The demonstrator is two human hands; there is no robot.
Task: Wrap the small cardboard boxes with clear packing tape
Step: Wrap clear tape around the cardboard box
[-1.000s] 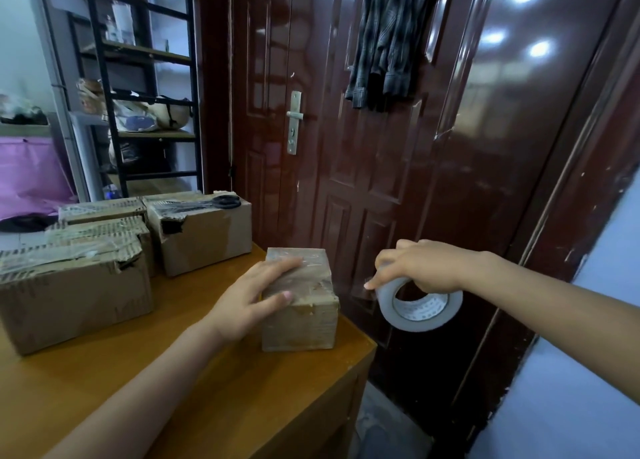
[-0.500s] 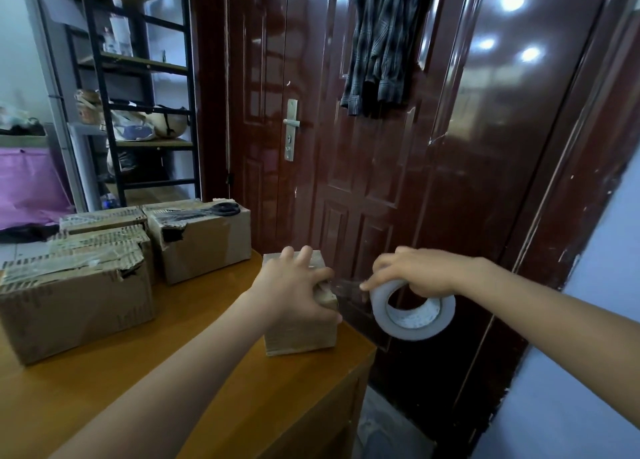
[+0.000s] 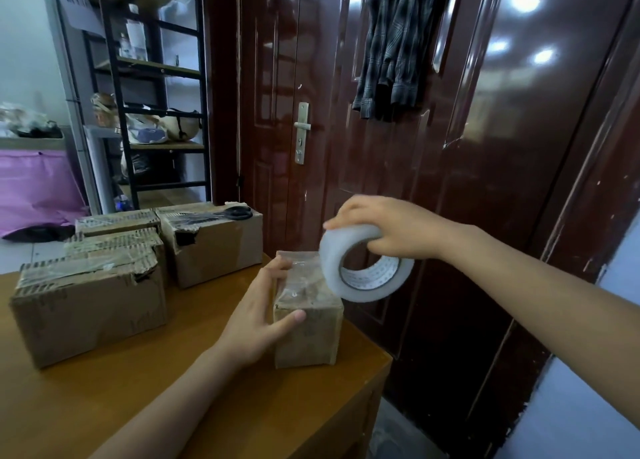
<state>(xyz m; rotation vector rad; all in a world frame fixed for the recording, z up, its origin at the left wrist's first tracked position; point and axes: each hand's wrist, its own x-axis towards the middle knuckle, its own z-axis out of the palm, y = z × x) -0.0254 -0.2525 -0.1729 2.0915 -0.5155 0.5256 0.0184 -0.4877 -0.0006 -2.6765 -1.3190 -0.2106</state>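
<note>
A: Where does it stand?

B: The box [image 3: 306, 315] sits at the near right corner of the counter [image 3: 104, 399], close to the edge by the door [image 3: 450, 181]. The left hand [image 3: 258, 315] grips it from the left side, thumb across the front face and the other fingers [image 3: 277, 268] curled over the top. The right hand [image 3: 388, 226] holds the tape [image 3: 363, 268] just above the box's right side, fingers wrapped over the roll and through its core.

A: What worries you?

B: Mainly that corner. I think a hard pull on the roll towards the door could drag the box off the edge, since only one hand steadies it.

A: And the tape itself?

B: There is already clear film over the top, creased in places. I cannot make out the free strip between roll and box, so I cannot tell whether it is taut. If it goes slack it may fold onto itself or trap more wrinkles.

A: Anything else?

B: The left fingers lie on the top face where the next pass probably runs; they could get taped down unless they shift. The scissors [image 3: 221, 214] lie on a farther box [image 3: 211, 247], well apart, so cutting means letting go of something.
</note>
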